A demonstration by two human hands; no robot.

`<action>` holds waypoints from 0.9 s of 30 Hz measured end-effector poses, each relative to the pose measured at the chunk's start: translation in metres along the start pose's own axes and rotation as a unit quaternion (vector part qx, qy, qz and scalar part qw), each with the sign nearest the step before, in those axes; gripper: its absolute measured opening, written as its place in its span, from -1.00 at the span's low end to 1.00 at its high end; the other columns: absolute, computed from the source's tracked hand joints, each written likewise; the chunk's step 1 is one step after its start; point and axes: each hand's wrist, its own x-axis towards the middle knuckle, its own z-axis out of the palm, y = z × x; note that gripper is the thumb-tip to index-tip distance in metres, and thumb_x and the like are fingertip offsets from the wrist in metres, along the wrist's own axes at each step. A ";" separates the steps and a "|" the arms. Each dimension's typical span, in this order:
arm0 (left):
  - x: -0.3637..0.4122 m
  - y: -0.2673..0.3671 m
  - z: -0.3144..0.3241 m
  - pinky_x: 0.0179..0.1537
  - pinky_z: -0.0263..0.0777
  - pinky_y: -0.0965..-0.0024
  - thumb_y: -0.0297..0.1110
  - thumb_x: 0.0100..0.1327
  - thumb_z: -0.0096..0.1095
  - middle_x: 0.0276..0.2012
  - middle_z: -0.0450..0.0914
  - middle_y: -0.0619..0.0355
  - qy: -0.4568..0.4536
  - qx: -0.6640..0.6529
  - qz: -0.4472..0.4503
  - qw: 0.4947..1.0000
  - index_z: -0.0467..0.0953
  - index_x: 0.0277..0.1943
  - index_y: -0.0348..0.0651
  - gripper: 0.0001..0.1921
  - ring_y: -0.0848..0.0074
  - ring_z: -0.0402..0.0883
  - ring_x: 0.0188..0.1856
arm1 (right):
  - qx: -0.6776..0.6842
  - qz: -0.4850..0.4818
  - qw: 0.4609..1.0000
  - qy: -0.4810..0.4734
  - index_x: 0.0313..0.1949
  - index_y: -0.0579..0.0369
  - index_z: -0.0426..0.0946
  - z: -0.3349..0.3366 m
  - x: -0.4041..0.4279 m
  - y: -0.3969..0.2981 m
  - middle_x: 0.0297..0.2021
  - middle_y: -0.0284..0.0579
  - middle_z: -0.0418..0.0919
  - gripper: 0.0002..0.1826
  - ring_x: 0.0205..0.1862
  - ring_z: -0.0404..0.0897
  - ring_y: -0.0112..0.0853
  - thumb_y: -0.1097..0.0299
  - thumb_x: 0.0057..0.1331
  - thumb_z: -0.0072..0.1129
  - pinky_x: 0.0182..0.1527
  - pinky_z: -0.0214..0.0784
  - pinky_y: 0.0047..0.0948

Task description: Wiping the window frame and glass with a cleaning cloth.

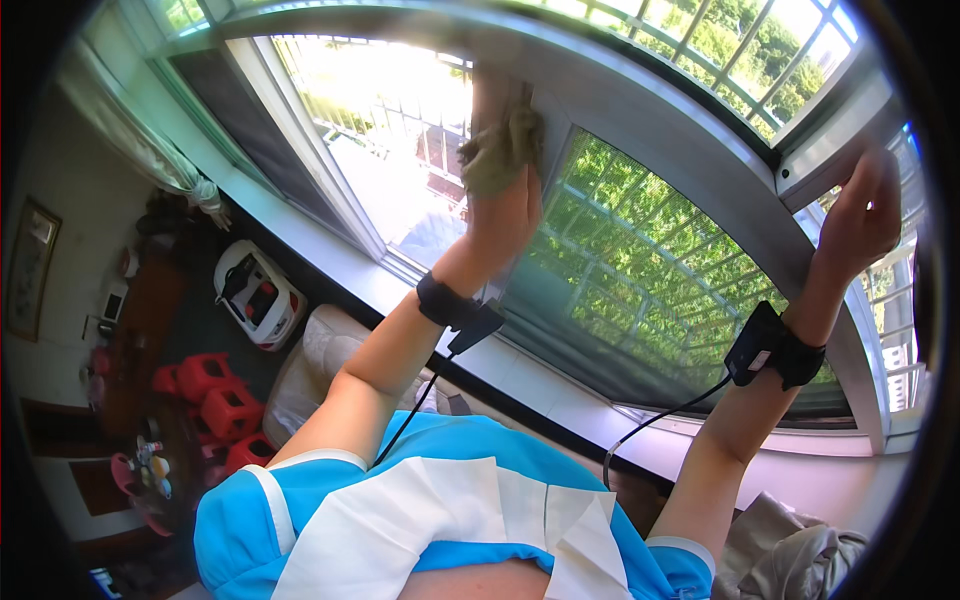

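Observation:
My left hand (pixel 499 214) is raised with a crumpled olive-brown cloth (pixel 487 161) in its fingers. The cloth lies against the upright frame (pixel 551 142) of a sliding window, between the bright opening on the left and the mesh insect screen (pixel 637 240). My right hand (pixel 862 210) is up at the far right, fingers curled, near a pale window post (pixel 840 154). Whether those fingers grip the frame cannot be made out. Both wrists wear black straps with a cabled module, the left one (pixel 476 330) and the right one (pixel 750 356).
Below the window runs a white sill (pixel 540 382). Metal security bars (pixel 720 60) stand outside. A tied curtain (pixel 172 169) hangs at left. Lower down are a white toy car (pixel 259 296), red plastic stools (pixel 229 409) and a beige sofa (pixel 330 337). Rumpled fabric (pixel 787 551) lies lower right.

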 end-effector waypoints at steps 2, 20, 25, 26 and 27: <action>-0.005 -0.010 0.014 0.01 0.26 0.14 -0.53 0.11 -0.06 -0.04 0.36 -0.31 0.027 -0.014 0.013 0.999 0.28 0.05 -0.46 -0.60 -0.09 0.40 -0.06 | -0.007 0.001 1.000 -0.006 -0.41 0.10 0.53 -0.001 0.002 0.000 -0.67 -0.39 0.42 -0.73 -0.59 0.33 -0.67 0.15 0.22 0.07 -0.49 0.20 -0.62; -0.031 -0.029 0.022 0.04 0.22 0.08 -0.52 0.08 -0.04 -0.05 0.38 -0.28 0.013 0.015 0.068 0.997 0.29 0.07 -0.42 -0.56 -0.08 0.40 -0.08 | 0.015 0.012 1.000 0.003 -0.44 0.17 0.48 0.002 0.000 -0.012 -0.65 -0.37 0.40 -0.71 -0.57 0.32 -0.67 0.18 0.23 0.04 -0.48 0.18 -0.62; -0.024 -0.026 0.012 0.01 0.24 0.07 -0.55 0.06 -0.04 -0.06 0.40 -0.23 -0.004 -0.004 0.072 0.997 0.28 0.09 -0.40 -0.54 -0.06 0.41 -0.09 | 0.026 0.005 1.000 0.014 -0.48 0.17 0.45 0.003 -0.001 -0.013 -0.69 -0.37 0.35 -0.71 -0.59 0.30 -0.68 0.19 0.24 0.04 -0.51 0.15 -0.63; -0.016 -0.025 0.010 0.00 0.25 0.08 -0.56 0.05 -0.04 -0.07 0.41 -0.23 0.009 -0.007 0.091 0.996 0.28 0.09 -0.39 -0.53 -0.05 0.41 -0.09 | 0.024 -0.010 0.999 0.019 -0.49 0.17 0.44 0.003 0.000 -0.012 -0.69 -0.37 0.34 -0.71 -0.59 0.29 -0.68 0.19 0.24 0.03 -0.52 0.14 -0.63; -0.010 -0.024 0.006 -0.01 0.26 0.09 -0.57 0.04 -0.03 -0.08 0.41 -0.24 0.020 -0.008 0.109 0.994 0.28 0.09 -0.39 -0.53 -0.04 0.42 -0.09 | 0.023 -0.023 0.999 0.023 -0.50 0.16 0.43 0.004 0.000 -0.013 -0.69 -0.38 0.33 -0.71 -0.60 0.29 -0.69 0.19 0.24 0.03 -0.53 0.13 -0.63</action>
